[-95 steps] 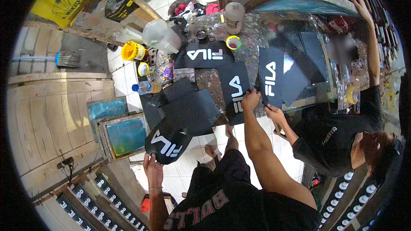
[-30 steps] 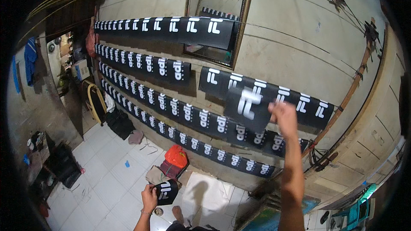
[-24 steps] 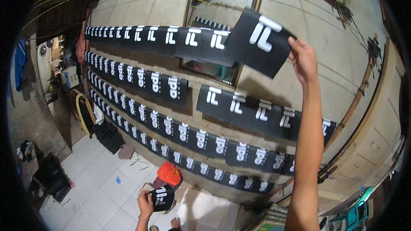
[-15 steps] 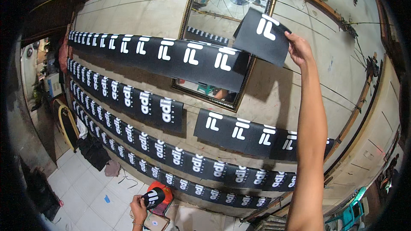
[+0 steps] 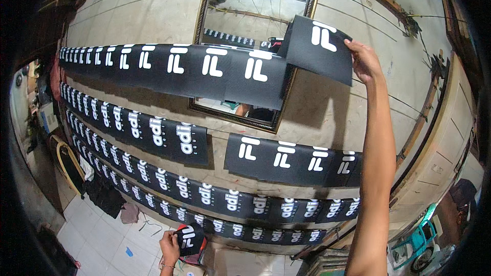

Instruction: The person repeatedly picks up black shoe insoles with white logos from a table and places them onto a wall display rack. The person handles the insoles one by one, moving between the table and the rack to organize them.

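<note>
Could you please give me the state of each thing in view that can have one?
Right hand: raised, pinching the black printed sheet.
Black printed sheet: held tilted at the top row's end.
Left hand: low, gripping a second black piece.
Second black piece: held, not hung.
Top row of sheets: hanging, overlapping.
Mirror: partly covered.

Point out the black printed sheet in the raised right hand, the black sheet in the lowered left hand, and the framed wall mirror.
Black printed sheet, raised (image 5: pixel 319 51), head view, centre.
Black sheet, lowered (image 5: pixel 190 238), head view, middle.
Framed wall mirror (image 5: pixel 245 5), head view, glass.
</note>
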Action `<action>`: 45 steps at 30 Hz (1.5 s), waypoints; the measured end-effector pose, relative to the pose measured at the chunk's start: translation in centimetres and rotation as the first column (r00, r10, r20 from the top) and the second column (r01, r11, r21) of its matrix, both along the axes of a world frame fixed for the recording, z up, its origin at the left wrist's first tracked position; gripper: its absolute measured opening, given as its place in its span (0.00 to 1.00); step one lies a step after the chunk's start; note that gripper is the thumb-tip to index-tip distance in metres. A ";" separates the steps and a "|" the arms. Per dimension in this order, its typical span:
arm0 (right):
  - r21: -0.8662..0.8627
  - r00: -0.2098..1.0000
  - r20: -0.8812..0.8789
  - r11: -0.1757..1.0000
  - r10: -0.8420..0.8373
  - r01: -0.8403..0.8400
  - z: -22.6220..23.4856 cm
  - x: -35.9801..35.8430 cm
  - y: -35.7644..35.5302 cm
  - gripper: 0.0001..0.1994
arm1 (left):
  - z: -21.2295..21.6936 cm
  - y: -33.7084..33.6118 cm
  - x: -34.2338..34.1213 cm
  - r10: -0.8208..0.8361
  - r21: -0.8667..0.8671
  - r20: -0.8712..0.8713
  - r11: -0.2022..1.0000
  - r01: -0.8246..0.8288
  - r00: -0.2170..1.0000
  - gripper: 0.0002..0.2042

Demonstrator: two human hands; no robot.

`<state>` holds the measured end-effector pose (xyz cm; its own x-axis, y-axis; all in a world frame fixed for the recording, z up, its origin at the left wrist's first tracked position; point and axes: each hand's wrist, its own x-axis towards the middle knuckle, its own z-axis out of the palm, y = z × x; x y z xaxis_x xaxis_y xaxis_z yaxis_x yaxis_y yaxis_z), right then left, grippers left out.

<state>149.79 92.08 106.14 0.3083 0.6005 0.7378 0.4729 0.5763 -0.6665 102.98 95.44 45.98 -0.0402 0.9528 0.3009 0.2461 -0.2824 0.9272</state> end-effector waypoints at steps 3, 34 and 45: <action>-0.122 0.992 -0.045 0.986 -0.121 0.115 -0.6 0.1 0.9 0.05 | 0.1 0.5 0.2 -0.008 -0.015 -0.014 1.000 0.008 1.000 0.03; 0.176 0.833 -0.257 0.824 -0.490 0.539 -28.4 -4.2 -2.7 0.12 | 5.6 -0.2 4.2 -0.262 -0.008 0.121 0.964 0.265 0.958 0.05; -0.453 0.794 -0.536 0.696 0.286 -0.557 -43.9 -13.2 -5.1 0.30 | 13.5 -0.3 8.4 -0.424 0.023 0.493 0.879 0.476 0.760 0.08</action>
